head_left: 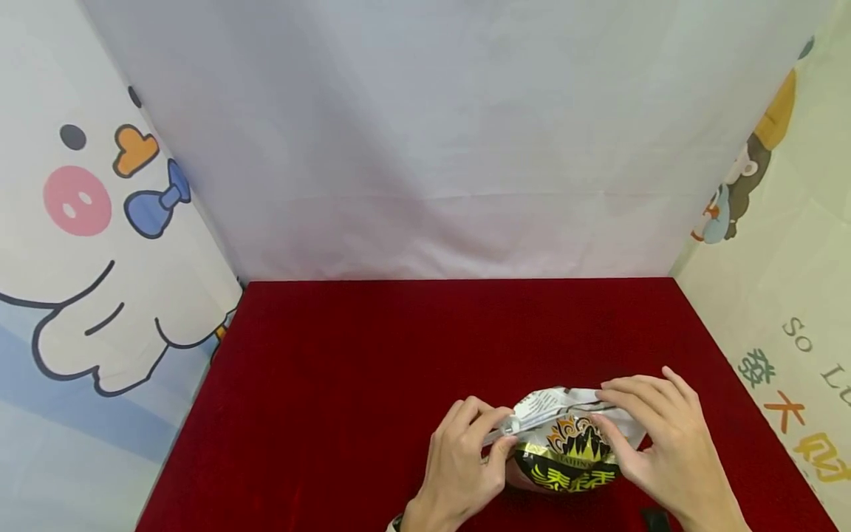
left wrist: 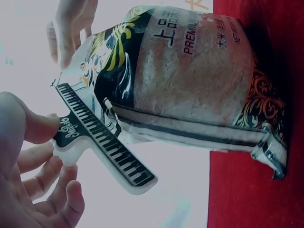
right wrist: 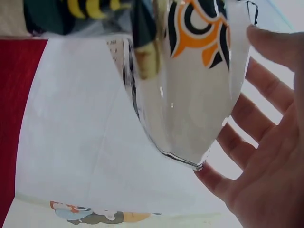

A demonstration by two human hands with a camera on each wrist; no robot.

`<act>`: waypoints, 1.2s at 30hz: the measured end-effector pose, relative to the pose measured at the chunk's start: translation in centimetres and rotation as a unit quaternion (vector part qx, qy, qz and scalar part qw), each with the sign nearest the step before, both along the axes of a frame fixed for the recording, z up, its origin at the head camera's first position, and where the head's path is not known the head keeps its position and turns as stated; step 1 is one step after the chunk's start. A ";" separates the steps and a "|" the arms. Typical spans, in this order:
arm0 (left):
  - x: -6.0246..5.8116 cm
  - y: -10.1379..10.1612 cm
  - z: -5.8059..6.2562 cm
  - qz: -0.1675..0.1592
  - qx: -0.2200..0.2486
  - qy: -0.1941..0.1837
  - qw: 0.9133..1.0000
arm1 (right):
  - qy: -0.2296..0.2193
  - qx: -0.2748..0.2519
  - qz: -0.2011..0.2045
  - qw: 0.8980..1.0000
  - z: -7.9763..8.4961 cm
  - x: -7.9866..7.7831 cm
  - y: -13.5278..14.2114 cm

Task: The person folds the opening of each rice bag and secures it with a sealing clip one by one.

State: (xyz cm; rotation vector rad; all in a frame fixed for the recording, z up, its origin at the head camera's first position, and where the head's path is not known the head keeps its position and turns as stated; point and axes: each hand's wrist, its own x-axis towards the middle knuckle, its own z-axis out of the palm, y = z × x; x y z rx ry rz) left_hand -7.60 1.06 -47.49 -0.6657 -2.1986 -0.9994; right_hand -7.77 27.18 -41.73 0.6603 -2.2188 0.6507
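Note:
A plastic bag of rice (head_left: 565, 467), with a clear window and black, gold and orange print, stands on the red table in the head view. My left hand (head_left: 459, 458) is at the bag's left. Between thumb and fingers it pinches a bag clip (left wrist: 107, 135) patterned like piano keys, which lies along the bag's folded top edge in the left wrist view. At the other end my right hand (head_left: 668, 436) grips the flattened top of the bag (right wrist: 190, 109), thumb on the near side and fingers behind. Whether the clip's jaws bite the plastic is hard to tell.
The red tabletop (head_left: 332, 384) spreads to the left and behind the bag. A small dark object (head_left: 656, 519) lies by my right wrist. Pale cloth walls (head_left: 432, 148) with cartoon prints enclose the table at the back and both sides.

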 end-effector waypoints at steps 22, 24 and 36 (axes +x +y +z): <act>-0.4 0.9 -0.3 0.000 0.055 0.031 0.998 | 0.042 -0.022 0.012 0.999 0.3 -0.4 -0.6; -0.5 1.0 -0.2 0.002 0.055 0.031 0.998 | 0.042 -0.023 0.011 0.999 0.3 -0.4 -0.6; -0.4 0.2 0.5 -0.028 0.010 -0.005 1.000 | 0.004 -0.018 0.008 1.000 0.1 0.0 0.0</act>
